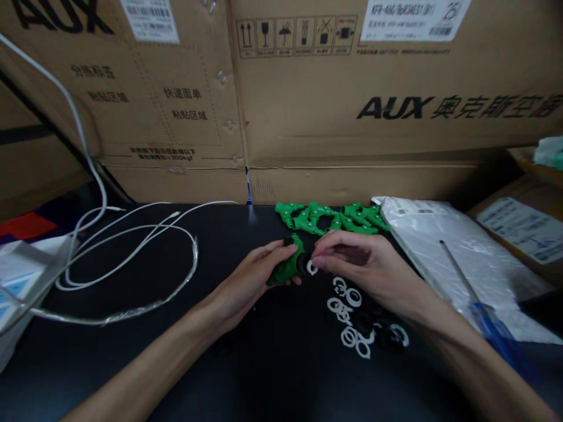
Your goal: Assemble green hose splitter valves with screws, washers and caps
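Note:
My left hand (pixel 259 272) is closed round a green plastic fitting (pixel 288 265) with a black end, held just above the black table (pixel 153 351). My right hand (pixel 360 264) pinches a small white ring (pixel 312 268) against the fitting's open end. Several more white rings (pixel 347 305) and some black rings (pixel 380 331) lie scattered on the table below my right hand. A row of several other green fittings (pixel 332 215) lies behind my hands, near the cardboard boxes.
Large cardboard boxes (pixel 308 117) wall off the back. A coiled white cable (pixel 132 246) lies at left. A white plastic bag (pixel 444 246) with a blue-handled screwdriver (pixel 484 310) on it lies at right. A white box (pixel 13 287) sits at the left edge.

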Motion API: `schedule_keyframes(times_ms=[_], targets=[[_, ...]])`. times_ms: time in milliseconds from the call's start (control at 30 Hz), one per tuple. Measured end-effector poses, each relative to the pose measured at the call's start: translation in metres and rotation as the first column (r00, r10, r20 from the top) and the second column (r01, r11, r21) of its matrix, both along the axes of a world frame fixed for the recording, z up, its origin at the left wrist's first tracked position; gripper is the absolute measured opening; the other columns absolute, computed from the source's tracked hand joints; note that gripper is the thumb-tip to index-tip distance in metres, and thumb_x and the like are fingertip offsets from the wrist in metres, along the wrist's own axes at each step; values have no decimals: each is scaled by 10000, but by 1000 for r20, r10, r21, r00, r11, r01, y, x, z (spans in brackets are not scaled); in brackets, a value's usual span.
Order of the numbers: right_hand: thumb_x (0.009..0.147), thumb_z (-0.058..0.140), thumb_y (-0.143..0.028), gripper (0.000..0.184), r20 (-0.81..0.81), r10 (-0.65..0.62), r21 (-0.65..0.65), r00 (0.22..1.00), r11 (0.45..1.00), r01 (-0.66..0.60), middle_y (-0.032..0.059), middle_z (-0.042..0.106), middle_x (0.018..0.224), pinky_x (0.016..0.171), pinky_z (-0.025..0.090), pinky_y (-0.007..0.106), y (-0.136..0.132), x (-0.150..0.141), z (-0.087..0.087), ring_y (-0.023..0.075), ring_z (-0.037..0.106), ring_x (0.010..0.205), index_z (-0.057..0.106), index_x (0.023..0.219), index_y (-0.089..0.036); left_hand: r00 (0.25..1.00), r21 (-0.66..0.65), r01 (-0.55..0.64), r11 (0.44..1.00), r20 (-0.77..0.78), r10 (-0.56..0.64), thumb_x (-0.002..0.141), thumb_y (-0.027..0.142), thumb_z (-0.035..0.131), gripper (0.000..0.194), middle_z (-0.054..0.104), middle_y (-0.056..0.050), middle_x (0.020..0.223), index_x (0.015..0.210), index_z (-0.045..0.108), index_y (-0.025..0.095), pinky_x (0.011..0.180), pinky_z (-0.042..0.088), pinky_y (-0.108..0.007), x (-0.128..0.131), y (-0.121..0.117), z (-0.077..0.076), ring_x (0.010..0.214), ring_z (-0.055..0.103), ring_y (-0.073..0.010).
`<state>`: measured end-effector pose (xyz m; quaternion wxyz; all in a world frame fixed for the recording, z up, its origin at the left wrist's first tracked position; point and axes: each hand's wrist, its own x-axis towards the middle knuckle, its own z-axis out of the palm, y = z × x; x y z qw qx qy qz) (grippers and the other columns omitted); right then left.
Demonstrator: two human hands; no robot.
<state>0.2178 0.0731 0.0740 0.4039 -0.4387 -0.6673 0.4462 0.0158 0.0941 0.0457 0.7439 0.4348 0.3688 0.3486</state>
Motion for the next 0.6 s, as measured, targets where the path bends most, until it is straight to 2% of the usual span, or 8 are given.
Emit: schedule_keyframes(times_ms=[200,400,500,600], targets=[[882,727,-340,167,-109,-31,-33,994,999,27,-14,649,742,601,508,220,-4,-5,-21,103,614,671,652,875,-191,996,-7,-50,999,-73,50,854,443,763,379,684,-59,1159,1129,719,186,870,508,-305,0,1,-3,869,622,-148],[869,744,-290,216,-206,-56,-56,977,997,45,-26,620,855,611,546,221,-4,-9,-30,87,639,668,579,985,-211,991,-2,-45,999,-125,45,860,454,759,354,690,-19,984,1076,731,176,828,500,-284,2,1,-1,792,603,-129],[901,707,-302,240,-203,-35,-131,978,991,8,0,664,891,650,593,251,-4,-9,-31,107,682,693,585,1083,-205,993,37,-25,999,-115,29,874,448,745,313,707,-17,958,1050,749,189,820,496,-275,3,0,0,809,607,-137],[926,680,-313,257,-204,1,-165,979,986,-35,31,726,917,759,641,307,-6,-9,-28,143,732,774,606,1144,-199,986,61,-59,996,-155,68,868,466,745,348,737,-37,1023,1093,752,201,836,498,-288,3,0,-2,896,640,-174]])
